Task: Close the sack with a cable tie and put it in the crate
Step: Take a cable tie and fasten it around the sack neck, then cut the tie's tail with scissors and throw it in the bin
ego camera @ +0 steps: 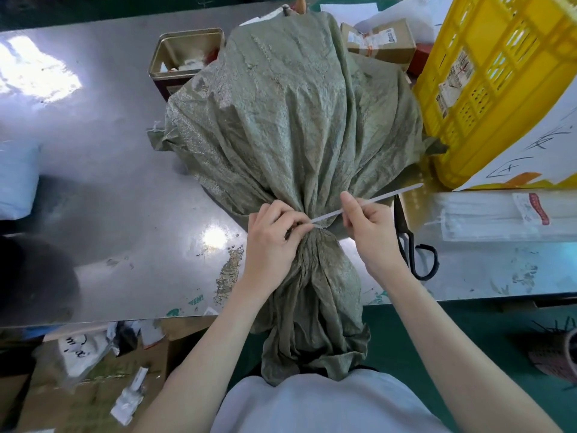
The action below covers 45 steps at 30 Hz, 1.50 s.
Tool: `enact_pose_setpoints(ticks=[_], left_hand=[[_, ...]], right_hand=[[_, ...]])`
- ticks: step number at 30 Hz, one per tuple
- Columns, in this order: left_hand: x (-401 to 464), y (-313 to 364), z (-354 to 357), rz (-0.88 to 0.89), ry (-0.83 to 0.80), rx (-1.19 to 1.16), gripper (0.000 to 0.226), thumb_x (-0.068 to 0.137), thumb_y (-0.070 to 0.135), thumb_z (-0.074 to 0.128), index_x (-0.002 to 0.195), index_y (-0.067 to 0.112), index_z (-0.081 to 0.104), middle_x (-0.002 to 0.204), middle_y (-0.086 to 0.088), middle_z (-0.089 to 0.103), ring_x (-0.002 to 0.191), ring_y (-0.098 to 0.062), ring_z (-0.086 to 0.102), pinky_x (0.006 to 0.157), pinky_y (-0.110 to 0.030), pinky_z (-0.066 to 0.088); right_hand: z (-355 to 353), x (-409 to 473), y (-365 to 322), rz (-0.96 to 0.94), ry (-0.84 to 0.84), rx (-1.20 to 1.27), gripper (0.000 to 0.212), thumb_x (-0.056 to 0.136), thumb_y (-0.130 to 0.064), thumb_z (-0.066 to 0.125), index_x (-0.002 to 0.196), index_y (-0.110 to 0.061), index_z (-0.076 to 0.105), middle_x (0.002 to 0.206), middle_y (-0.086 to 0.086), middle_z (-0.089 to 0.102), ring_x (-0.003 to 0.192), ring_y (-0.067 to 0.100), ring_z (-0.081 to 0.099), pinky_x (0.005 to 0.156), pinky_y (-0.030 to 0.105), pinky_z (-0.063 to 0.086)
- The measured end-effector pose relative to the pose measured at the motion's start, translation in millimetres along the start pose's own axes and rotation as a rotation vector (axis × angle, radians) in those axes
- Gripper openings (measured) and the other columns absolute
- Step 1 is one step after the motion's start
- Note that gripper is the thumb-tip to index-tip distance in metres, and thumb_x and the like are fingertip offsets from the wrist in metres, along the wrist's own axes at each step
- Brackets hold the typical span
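A large olive-green woven sack [290, 120] lies on the steel table [109, 189], its bunched neck pointing toward me and its loose mouth hanging over the table's front edge. A white cable tie [387, 194] is looped around the neck. My left hand [274, 239] pinches the tie's head against the neck. My right hand [368, 226] grips the tie's free tail, which sticks out up and to the right. The yellow plastic crate [499, 89] stands at the right rear of the table, touching the sack.
Black scissors [412, 245] lie just right of my right hand. A bag of white cable ties [505, 217] rests at the right. A metal tin [184, 54] and cardboard boxes [381, 39] sit behind the sack. Cardboard and litter cover the floor at lower left.
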<state>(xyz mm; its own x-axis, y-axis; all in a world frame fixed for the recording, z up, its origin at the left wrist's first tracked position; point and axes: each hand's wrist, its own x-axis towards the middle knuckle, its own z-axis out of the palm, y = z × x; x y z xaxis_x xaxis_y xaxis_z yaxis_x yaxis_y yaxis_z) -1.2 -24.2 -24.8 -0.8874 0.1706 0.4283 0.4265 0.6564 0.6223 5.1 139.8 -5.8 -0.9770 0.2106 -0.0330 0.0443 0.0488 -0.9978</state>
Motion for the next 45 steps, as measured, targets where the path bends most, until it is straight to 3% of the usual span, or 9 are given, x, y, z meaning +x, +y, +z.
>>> enact_pose_setpoints(ticks=[8,15,20,27,31,33,40,43,45], left_hand=[[-3.9,-7.9,3.9,-0.049,-0.023,-0.030,0.021,0.086,0.034,0.064,0.087,0.015,0.073,0.083,0.005,0.057,0.082,-0.013,0.051,0.077,-0.034,0.036],[-3.3,-13.4,5.1,-0.076,-0.051,-0.022,0.015,0.086,0.031,0.067,0.088,0.017,0.073,0.084,0.008,0.056,0.083,-0.013,0.051,0.079,-0.030,0.033],[-4.5,-18.6,10.8,-0.082,-0.056,-0.001,0.020,0.087,0.035,0.064,0.089,0.016,0.073,0.086,0.006,0.053,0.084,-0.012,0.049,0.078,-0.028,0.032],[-4.5,-27.0,21.6,-0.138,-0.068,-0.012,0.020,0.087,0.035,0.064,0.088,0.016,0.070,0.086,-0.001,0.051,0.083,-0.019,0.053,0.078,-0.033,0.035],[0.8,-21.0,25.5,-0.132,-0.064,0.048,0.014,0.086,0.025,0.064,0.082,0.013,0.064,0.083,-0.002,0.050,0.077,-0.023,0.054,0.074,-0.040,0.042],[2.8,-12.6,27.7,-0.146,-0.028,-0.015,0.015,0.088,0.022,0.063,0.082,0.008,0.063,0.082,-0.003,0.049,0.073,-0.021,0.052,0.070,-0.033,0.042],[-3.8,-0.9,29.0,-0.427,0.138,-0.238,0.006,0.087,0.010,0.067,0.082,0.008,0.070,0.088,-0.003,0.063,0.078,0.003,0.056,0.072,-0.005,0.037],[-9.5,0.3,26.1,-0.582,0.193,-0.368,0.005,0.088,0.014,0.067,0.086,0.015,0.071,0.085,0.005,0.066,0.075,0.004,0.057,0.071,-0.008,0.041],[-12.5,1.6,24.0,-0.682,0.228,-0.460,0.005,0.089,0.015,0.067,0.086,0.015,0.071,0.080,0.007,0.067,0.070,0.005,0.057,0.067,-0.008,0.042]], right_hand=[[-9.0,9.2,-16.6,-0.155,0.113,-0.007,0.056,0.100,-0.020,0.048,0.052,0.008,0.039,0.045,0.007,0.027,0.043,0.014,0.024,0.048,0.017,0.026],[-14.5,20.0,-25.4,-0.112,0.108,0.080,0.054,0.099,-0.021,0.049,0.050,-0.002,0.040,0.041,-0.006,0.028,0.042,0.015,0.022,0.047,0.034,0.016],[-19.1,19.8,-20.2,-0.072,0.152,0.134,0.054,0.099,-0.019,0.049,0.053,0.008,0.039,0.045,-0.002,0.027,0.044,0.011,0.022,0.045,0.020,0.022],[-17.1,23.6,-18.5,-0.036,0.173,0.187,0.052,0.099,-0.022,0.049,0.055,0.005,0.040,0.046,-0.001,0.026,0.044,0.013,0.020,0.046,0.027,0.016],[-9.2,18.3,-17.2,0.013,0.020,0.247,0.047,0.101,-0.024,0.044,0.059,-0.003,0.044,0.053,0.008,0.028,0.046,0.017,0.023,0.047,0.016,0.032],[-8.0,16.7,-19.4,-0.033,-0.057,0.208,0.041,0.099,-0.022,0.048,0.063,-0.003,0.047,0.054,0.009,0.034,0.049,0.020,0.029,0.053,0.017,0.035],[-28.4,9.5,10.0,-0.108,0.081,-0.117,0.025,0.087,-0.018,0.068,0.078,0.000,0.055,0.065,0.013,0.050,0.060,0.014,0.043,0.058,0.024,0.038],[-45.7,6.8,46.6,-0.015,0.181,-0.676,0.010,0.087,-0.013,0.061,0.093,-0.006,0.057,0.090,0.006,0.058,0.079,0.020,0.053,0.072,0.037,0.046],[-56.0,0.3,66.1,0.129,0.157,-1.086,0.025,0.087,-0.014,0.058,0.109,-0.004,0.053,0.111,0.017,0.053,0.099,0.037,0.049,0.079,0.046,0.043]])
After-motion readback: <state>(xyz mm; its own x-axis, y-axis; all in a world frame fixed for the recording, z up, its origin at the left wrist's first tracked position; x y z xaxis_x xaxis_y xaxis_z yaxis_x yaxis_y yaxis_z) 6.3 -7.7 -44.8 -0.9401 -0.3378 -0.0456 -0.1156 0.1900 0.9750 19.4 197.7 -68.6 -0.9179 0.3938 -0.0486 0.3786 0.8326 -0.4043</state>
